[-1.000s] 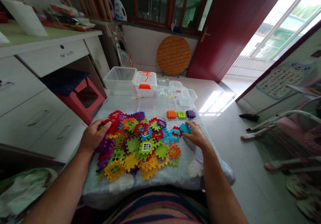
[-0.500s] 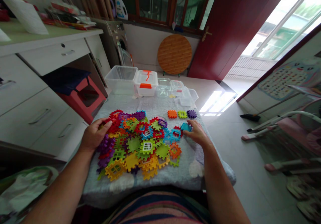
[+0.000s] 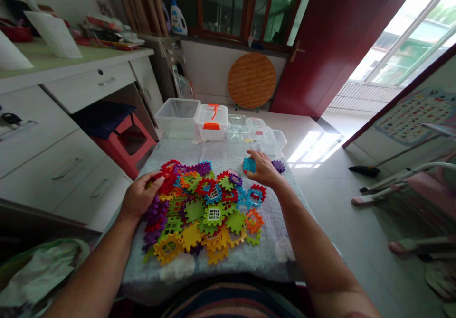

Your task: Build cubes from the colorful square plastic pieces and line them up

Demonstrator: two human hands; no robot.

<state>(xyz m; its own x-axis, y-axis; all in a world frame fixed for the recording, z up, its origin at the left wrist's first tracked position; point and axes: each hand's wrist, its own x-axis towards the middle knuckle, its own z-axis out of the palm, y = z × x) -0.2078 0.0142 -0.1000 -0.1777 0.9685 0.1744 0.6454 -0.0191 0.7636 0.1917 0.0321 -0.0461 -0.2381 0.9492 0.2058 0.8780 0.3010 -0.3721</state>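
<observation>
A heap of colourful notched plastic tiles (image 3: 195,211) covers the left and middle of the cloth-covered table. My left hand (image 3: 141,195) rests at the heap's left edge, its fingers curled on red tiles (image 3: 166,181). Beyond the heap on the right, my right hand (image 3: 264,168) grips a blue tile (image 3: 249,164) at its fingertips, over the row of separate tiles. Of that row, a purple tile (image 3: 278,166) shows to the right of the hand; the orange and green ones are hidden beneath it.
Along the table's far edge stand an open clear bin (image 3: 178,116), a lidded box with orange clips (image 3: 212,122) and smaller clear containers (image 3: 238,127). A red stool (image 3: 130,140) is at the left, a cabinet (image 3: 67,166) beside it.
My right hand has moved away from me and to the left with the blue tile, from the heap's right side to over the row. My left hand stays on the red tiles.
</observation>
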